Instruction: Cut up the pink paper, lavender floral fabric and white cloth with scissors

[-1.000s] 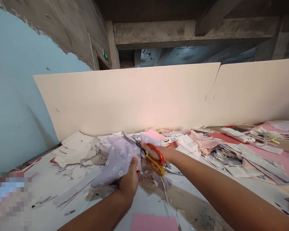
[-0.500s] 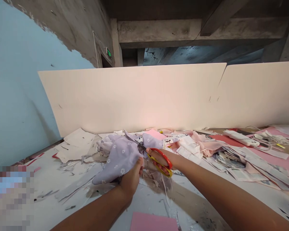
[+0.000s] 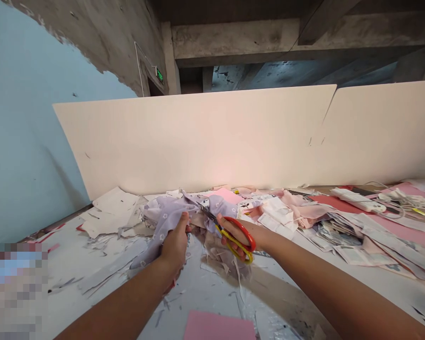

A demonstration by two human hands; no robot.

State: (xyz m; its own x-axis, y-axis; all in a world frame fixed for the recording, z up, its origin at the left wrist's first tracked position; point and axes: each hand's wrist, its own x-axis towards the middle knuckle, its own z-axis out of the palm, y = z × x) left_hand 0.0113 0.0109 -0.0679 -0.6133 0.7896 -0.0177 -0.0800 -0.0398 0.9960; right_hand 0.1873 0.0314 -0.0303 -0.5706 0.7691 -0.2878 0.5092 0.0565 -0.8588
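My left hand is closed on a piece of lilac cloth printed with small white flowers, gripping it near its middle above the table. My right hand is shut on a pair of scissors with red and yellow handle loops. The dark blades point up and left into the lilac cloth, just right of my left hand. A second fold of the same cloth lies beyond the blades. Pale scraps hang below both hands.
A white worktable carries paper scraps, a pink sheet at the near edge, and pink cloth with printed papers to the right. A white power strip with cables lies far right. A tall cream board backs the table.
My left hand has slid left and further up the lilac cloth, regripping it. The scissors stay at about the same spot, blades still in the cloth. The view shifted slightly.
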